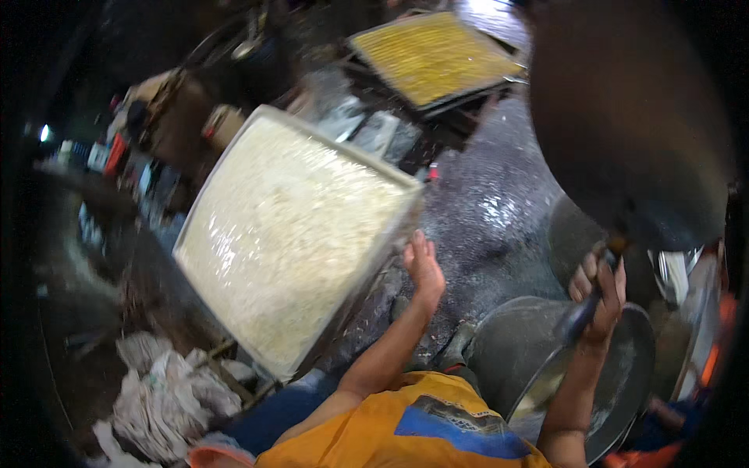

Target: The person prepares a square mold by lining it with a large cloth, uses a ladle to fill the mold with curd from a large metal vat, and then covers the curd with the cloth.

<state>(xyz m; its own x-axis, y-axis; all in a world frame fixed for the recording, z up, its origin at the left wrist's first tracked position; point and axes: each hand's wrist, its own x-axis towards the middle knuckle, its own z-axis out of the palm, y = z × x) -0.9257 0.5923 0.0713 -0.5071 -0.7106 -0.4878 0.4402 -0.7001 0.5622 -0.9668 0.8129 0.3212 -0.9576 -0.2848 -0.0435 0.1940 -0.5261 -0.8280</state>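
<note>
My right hand is closed round the dark handle of a large, dark, rounded pan, which is raised close to the view and fills the upper right. My left hand has its fingers stretched out and holds nothing. It is nearest to the right side of a big square tray, and I cannot tell whether it touches it. A pale, wet, shiny mass fills that tray. Below my right hand stands a wide dark bucket with whitish stuff inside.
A second tray with a yellow layer stands at the back. The dark wet floor runs between. Crumpled whitish cloth or sacks lie at the lower left. Blurred clutter, including a brown box, fills the far left.
</note>
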